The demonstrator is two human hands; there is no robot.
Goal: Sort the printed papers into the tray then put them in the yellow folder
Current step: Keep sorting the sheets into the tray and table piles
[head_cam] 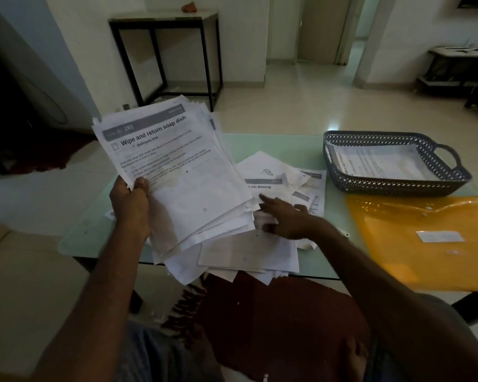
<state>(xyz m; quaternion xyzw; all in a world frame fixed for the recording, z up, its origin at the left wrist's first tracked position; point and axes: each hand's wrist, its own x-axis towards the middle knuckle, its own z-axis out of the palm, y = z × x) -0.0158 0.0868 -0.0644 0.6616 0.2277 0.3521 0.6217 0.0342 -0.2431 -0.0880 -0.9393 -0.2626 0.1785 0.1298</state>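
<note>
Two hands work over a pale green tabletop (276, 142) strewn with printed sheets. The left hand (130, 201) holds a thick stack of printed papers (182, 172) raised and tilted above the tabletop. Its grip pinches the stack's lower left edge, with the thumb on the front sheet and the fingers behind. The top sheet is headed "Wipe and return soap dish", with "Bathroom Sink" beneath it.

The right hand (290, 219) reaches in over the loose papers (271, 246) that lie in a ragged heap at the near edge of the tabletop, some overhanging it. Its index finger points toward the right edge of the held stack. The other fingers are blurred, so whether this grip has hold of a sheet cannot be told.

At the far right of the tabletop stands a dark latticed tray (392, 186) with handles, and a few printed sheets lie flat inside it. Just in front of the tray lies the yellow folder (414, 257), flat and closed, with a small white label on its cover.

A dark red fringed cloth (282, 326) lies below the near edge of the tabletop. A black-framed side table (213, 56) stands against the back wall
</note>
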